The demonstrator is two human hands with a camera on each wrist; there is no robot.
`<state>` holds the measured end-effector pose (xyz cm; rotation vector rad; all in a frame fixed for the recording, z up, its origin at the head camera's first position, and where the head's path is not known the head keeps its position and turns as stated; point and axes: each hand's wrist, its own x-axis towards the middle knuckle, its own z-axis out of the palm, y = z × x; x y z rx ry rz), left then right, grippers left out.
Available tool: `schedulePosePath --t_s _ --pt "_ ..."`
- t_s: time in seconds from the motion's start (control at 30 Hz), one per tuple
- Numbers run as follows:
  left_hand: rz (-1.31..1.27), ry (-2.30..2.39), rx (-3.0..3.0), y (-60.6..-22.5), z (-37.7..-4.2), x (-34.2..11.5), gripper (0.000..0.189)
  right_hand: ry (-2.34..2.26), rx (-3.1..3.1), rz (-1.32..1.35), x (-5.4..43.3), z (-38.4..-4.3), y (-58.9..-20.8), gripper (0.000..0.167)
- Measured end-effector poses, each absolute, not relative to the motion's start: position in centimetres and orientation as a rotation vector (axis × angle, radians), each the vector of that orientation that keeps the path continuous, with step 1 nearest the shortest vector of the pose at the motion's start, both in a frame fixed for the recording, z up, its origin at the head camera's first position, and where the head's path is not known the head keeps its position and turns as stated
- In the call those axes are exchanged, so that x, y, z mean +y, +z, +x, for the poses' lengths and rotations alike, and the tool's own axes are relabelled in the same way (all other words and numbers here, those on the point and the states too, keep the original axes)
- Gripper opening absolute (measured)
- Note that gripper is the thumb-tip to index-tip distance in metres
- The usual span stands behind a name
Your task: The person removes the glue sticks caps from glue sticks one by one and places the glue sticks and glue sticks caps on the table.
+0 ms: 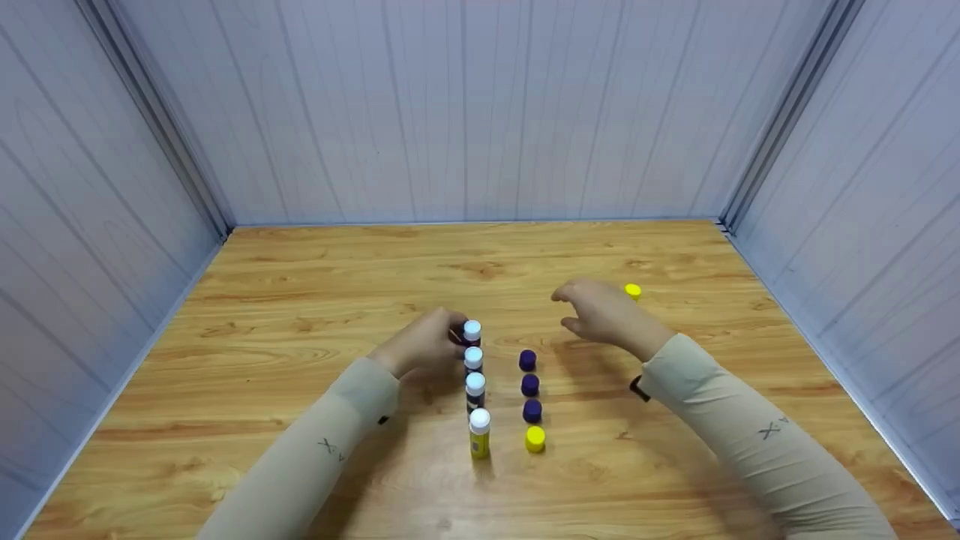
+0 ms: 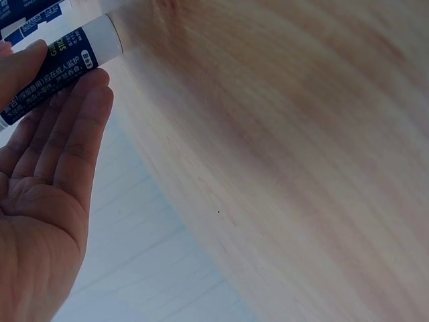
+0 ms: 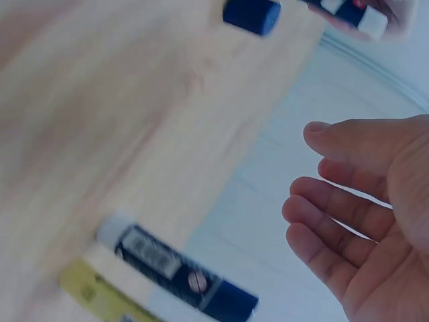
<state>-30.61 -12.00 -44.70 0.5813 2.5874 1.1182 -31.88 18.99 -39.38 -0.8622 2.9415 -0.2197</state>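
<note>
My left hand holds a navy glue stick with a white top, at the far end of a row. In the left wrist view the thumb lies over the printed label of this glue stick, and the fingers are behind it. My right hand is held above the table with fingers loosely bent and nothing in its grasp. Close by, in the right wrist view, a capped navy glue stick stands beside a yellow glue stick. The head view shows only a yellow top there.
Nearer me, the row continues with two navy glue sticks and a yellow one, all white-topped. Right of it stand several navy caps and a yellow cap. Pale panels enclose the wooden table.
</note>
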Motion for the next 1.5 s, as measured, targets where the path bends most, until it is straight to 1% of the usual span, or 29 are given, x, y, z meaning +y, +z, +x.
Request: schedulePosePath --t_s 0.3,0.6,0.83,1.0,1.17,1.27,1.4,1.5 --pt "0.547 1.106 2.582 -44.6 -30.6 -12.1 0.014 -0.216 2.939 -0.724 21.0 -33.3 -37.5 0.048" --pt "0.571 1.104 2.584 -44.6 -30.7 -11.9 0.015 -0.154 2.922 -0.653 22.5 -34.3 -37.6 0.052" --pt "0.56 1.106 2.582 -44.7 -30.8 -11.9 0.016 -0.127 2.905 -0.668 22.9 -34.9 -38.1 0.047" --pt "0.597 1.114 2.593 -44.7 -30.8 -11.9 0.014 -0.128 2.896 -0.673 22.9 -34.7 -38.3 0.045" --pt "0.582 1.11 2.589 -44.8 -30.8 -11.9 0.015 -0.141 2.909 -0.68 22.9 -34.6 -38.6 0.043" --pt "0.567 1.108 2.58 -44.7 -30.8 -12.0 0.013 -0.143 2.931 -0.698 22.9 -34.7 -38.8 0.037" --pt "0.567 1.102 2.575 -44.7 -30.8 -12.0 0.012 -0.129 2.956 -0.719 22.9 -34.8 -39.0 0.025" --pt "0.584 1.095 2.578 -44.7 -30.8 -12.1 0.013 -0.125 2.966 -0.712 22.9 -34.8 -39.0 0.021"
